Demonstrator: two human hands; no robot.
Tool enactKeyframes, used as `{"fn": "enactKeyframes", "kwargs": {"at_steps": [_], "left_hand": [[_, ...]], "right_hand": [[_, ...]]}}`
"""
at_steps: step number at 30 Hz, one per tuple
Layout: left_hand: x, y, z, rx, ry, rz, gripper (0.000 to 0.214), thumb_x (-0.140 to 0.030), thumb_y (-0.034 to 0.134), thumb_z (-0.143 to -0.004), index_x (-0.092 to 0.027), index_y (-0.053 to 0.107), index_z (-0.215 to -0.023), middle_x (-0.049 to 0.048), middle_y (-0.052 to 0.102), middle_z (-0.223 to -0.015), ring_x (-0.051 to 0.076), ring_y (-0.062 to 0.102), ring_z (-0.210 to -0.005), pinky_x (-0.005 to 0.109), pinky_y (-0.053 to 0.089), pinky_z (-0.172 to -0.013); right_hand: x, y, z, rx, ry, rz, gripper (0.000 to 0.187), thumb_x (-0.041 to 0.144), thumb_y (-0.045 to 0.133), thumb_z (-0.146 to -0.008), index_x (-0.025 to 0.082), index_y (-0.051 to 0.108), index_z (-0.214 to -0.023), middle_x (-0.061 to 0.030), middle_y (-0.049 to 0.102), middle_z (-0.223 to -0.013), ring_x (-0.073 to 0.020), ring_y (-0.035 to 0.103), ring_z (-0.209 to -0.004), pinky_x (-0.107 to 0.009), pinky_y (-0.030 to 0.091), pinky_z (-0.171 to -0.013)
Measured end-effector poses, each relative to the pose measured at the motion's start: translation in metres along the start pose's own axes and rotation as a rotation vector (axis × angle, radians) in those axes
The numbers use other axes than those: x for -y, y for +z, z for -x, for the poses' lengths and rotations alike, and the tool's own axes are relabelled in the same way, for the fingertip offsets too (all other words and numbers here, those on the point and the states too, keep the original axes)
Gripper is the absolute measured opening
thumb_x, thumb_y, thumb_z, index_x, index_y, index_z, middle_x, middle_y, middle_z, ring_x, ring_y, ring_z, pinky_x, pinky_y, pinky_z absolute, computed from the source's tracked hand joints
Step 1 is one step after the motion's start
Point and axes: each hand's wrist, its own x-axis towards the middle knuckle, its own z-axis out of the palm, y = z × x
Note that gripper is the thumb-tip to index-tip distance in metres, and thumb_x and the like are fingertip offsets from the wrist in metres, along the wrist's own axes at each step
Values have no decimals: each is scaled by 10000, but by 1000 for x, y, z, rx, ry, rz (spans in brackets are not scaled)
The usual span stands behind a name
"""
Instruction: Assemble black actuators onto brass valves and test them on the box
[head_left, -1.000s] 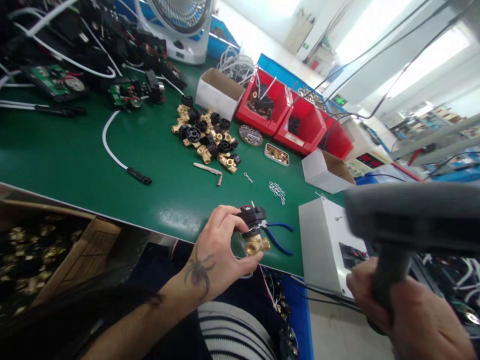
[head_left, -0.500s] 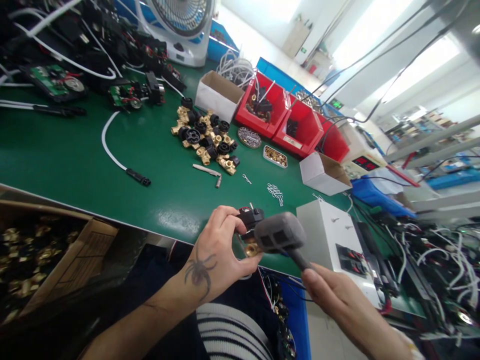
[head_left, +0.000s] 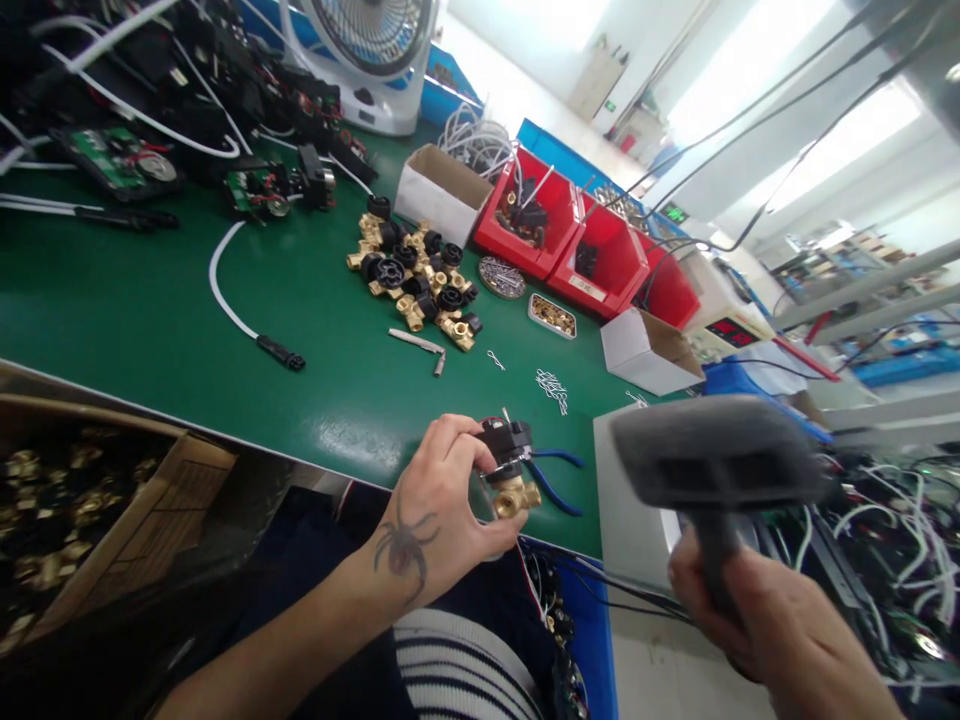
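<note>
My left hand [head_left: 439,490] grips a brass valve with a black top [head_left: 514,490] at the front edge of the green bench. Its brass ports face right and toward me, and a thin pin sticks up from the black part. In my right hand [head_left: 772,610] is the handle of a dark grey mallet [head_left: 716,455], raised at the right and blurred by motion. Its head is well apart from the valve. Blue-handled pliers [head_left: 555,480] lie on the bench just right of the valve.
Several brass valves [head_left: 416,270] are heaped mid-bench, near a small metal tool [head_left: 420,343] and wire clips [head_left: 553,390]. Red bins [head_left: 600,262] and a fan [head_left: 367,60] stand behind. A grey-white box [head_left: 630,480] sits at right; a carton of brass parts [head_left: 161,490] is lower left.
The mallet has swung from beside the valve up and to the right with my right hand. The valve's brass body and the pliers now show. My left hand has hardly moved.
</note>
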Motion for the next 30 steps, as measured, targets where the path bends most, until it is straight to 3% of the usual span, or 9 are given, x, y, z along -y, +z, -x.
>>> {"fn": "enactKeyframes", "kwargs": {"at_steps": [2, 6, 8, 11, 12, 17, 22, 27, 30], "left_hand": [[0, 0, 0, -4, 3, -8, 314, -160, 759, -648, -180, 511, -840, 88, 540, -1094, 224, 562, -1044, 354, 508, -896], [-2, 0, 1, -22, -8, -6, 327, -142, 760, -632, -184, 503, -831, 81, 551, -1069, 229, 575, -1021, 364, 520, -872], [-2, 0, 1, -19, -19, 3, 330, -141, 763, -628, -188, 504, -826, 75, 557, -1062, 229, 578, -1010, 365, 524, -860], [-3, 1, 1, -20, -15, 4, 326, -159, 769, -636, -192, 509, -830, 75, 554, -1070, 230, 578, -1018, 367, 526, -860], [-3, 1, 1, -22, -10, 3, 322, -159, 766, -641, -190, 509, -832, 77, 552, -1071, 229, 577, -1022, 365, 526, -862], [-3, 2, 1, -32, 0, 0, 329, -126, 759, -629, -185, 502, -825, 75, 556, -1047, 223, 580, -1004, 354, 526, -855], [-2, 3, 1, -44, 17, 1, 323, -144, 763, -638, -188, 502, -823, 77, 553, -1049, 228, 575, -1012, 363, 530, -857], [-3, 3, 1, -32, 25, -17, 315, -127, 745, -633, -178, 502, -826, 85, 552, -1039, 229, 578, -1008, 363, 532, -859], [-2, 4, 0, -36, 30, -27, 315, -140, 748, -640, -189, 497, -822, 77, 552, -1040, 228, 582, -997, 362, 539, -842]], "right_hand": [[0, 1, 1, -41, 23, -26, 679, 735, 199, -920, 212, 432, -554, 28, 308, -462, -116, 271, -420, -256, 236, -393], [2, 6, -3, 181, 113, 119, 668, 807, 357, -839, 202, 402, -560, 18, 355, -510, -111, 304, -468, -243, 238, -416], [-1, 3, -1, 144, 78, 103, 633, 752, 376, -874, 201, 414, -566, 21, 346, -510, -108, 299, -462, -241, 227, -408], [-6, -3, 4, -43, 53, -26, 641, 700, 239, -935, 210, 443, -576, 29, 313, -469, -109, 262, -411, -248, 211, -376], [-6, -2, 4, -50, 71, -42, 649, 709, 220, -933, 211, 441, -582, 31, 310, -465, -108, 257, -407, -248, 210, -374], [-1, 5, -2, 187, 85, 134, 634, 759, 398, -860, 199, 391, -561, 25, 354, -509, -105, 317, -465, -233, 244, -413], [-4, -1, 1, -42, 51, -8, 630, 688, 261, -936, 208, 412, -556, 31, 317, -470, -103, 265, -409, -236, 222, -370], [1, 6, -3, 195, 98, 147, 626, 757, 391, -863, 197, 440, -588, 16, 385, -529, -115, 341, -481, -238, 265, -421], [5, 2, -2, 80, 57, 94, 627, 727, 345, -897, 201, 428, -567, 24, 346, -506, -107, 293, -452, -241, 234, -402]]}}
